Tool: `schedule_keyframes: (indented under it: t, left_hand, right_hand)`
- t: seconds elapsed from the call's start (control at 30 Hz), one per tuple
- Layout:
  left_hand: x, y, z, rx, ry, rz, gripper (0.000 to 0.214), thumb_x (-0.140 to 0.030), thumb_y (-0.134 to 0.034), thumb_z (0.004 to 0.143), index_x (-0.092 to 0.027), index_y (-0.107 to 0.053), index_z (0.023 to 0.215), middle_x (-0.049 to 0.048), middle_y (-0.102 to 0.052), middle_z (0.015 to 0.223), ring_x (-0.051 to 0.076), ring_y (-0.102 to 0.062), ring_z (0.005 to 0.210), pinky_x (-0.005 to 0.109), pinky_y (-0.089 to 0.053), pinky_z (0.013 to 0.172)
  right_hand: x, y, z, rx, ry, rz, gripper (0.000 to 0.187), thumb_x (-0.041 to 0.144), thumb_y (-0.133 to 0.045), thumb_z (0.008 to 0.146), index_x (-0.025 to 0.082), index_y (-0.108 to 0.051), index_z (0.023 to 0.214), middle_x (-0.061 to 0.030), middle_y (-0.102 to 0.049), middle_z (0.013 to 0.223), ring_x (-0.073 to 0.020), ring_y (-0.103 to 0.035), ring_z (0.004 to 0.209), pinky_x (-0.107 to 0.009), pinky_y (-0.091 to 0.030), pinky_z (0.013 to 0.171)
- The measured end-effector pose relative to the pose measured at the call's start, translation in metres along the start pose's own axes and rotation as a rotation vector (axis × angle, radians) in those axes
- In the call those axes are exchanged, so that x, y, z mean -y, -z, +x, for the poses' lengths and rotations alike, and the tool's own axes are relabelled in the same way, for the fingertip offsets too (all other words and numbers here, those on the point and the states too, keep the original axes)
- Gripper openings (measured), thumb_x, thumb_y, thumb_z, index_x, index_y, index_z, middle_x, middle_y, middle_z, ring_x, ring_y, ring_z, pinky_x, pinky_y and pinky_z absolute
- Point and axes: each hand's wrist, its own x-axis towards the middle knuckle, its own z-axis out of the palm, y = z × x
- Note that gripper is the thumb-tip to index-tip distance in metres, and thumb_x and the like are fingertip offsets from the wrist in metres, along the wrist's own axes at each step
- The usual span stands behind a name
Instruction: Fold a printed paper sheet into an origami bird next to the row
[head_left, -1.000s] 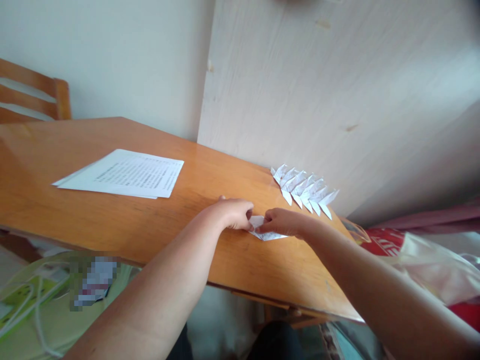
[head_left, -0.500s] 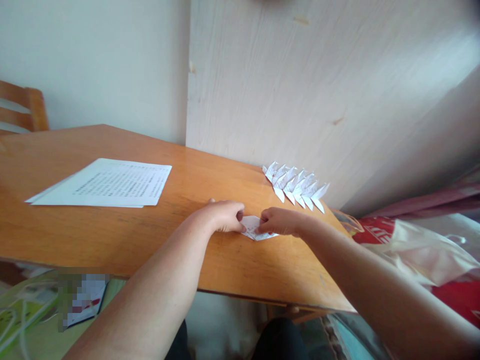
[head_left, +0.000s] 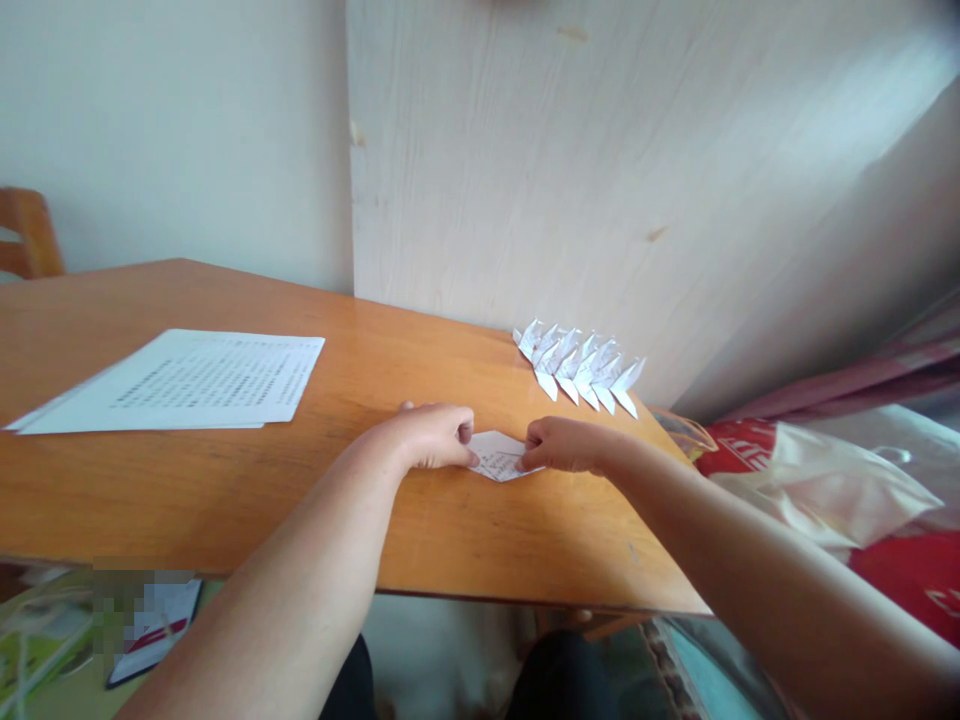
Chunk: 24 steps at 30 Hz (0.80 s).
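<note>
A small folded piece of printed paper [head_left: 498, 457] lies on the wooden table in front of me, pointed at its near edge. My left hand [head_left: 441, 436] is closed on its left end, thumb on top. At the opposite end, my right hand [head_left: 559, 445] pinches the paper with curled fingers. Between the hands the middle of the sheet shows, with lines of print. Beyond my right hand stands a row of folded white paper figures [head_left: 577, 365] with pointed tips.
A stack of printed sheets [head_left: 217, 385] rests on the left of the table [head_left: 300, 520]. The pale wall panel [head_left: 487, 200] rises behind. Red and white bags [head_left: 832, 480] crowd the right side. A wooden chair [head_left: 34, 235] is at the far left.
My right hand has shifted outward along the paper to its right end, so more of the print shows. The camera view has turned slightly right.
</note>
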Motion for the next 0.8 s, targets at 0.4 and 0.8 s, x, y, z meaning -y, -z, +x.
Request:
schedule_keyframes:
  t: [0.4,0.8]
  left_hand:
    - [-0.001,0.001,-0.002,0.004,0.011,-0.003,0.039,-0.058,-0.065,0.071,-0.027,-0.060,0.094,-0.0002,-0.071,0.100,0.026,-0.063,0.095,0.039,-0.039,0.086]
    - [-0.001,0.001,-0.002,-0.010,0.012,0.013,0.036,-0.055,-0.066,0.070,-0.027,-0.061,0.093,-0.0006,-0.071,0.097,0.024,-0.062,0.090,0.035,-0.039,0.081]
  right_hand:
    - [-0.018,-0.005,0.001,0.002,0.057,0.115,0.017,0.026,-0.066,0.068,0.019,-0.060,0.082,0.0012,-0.059,0.073,-0.0137,-0.049,0.065,-0.025,-0.032,0.052]
    - [-0.028,-0.011,-0.002,-0.045,0.122,0.161,0.018,0.018,-0.059,0.066,0.018,-0.060,0.084,0.0015,-0.058,0.073,-0.0125,-0.048,0.064,-0.023,-0.031,0.051]
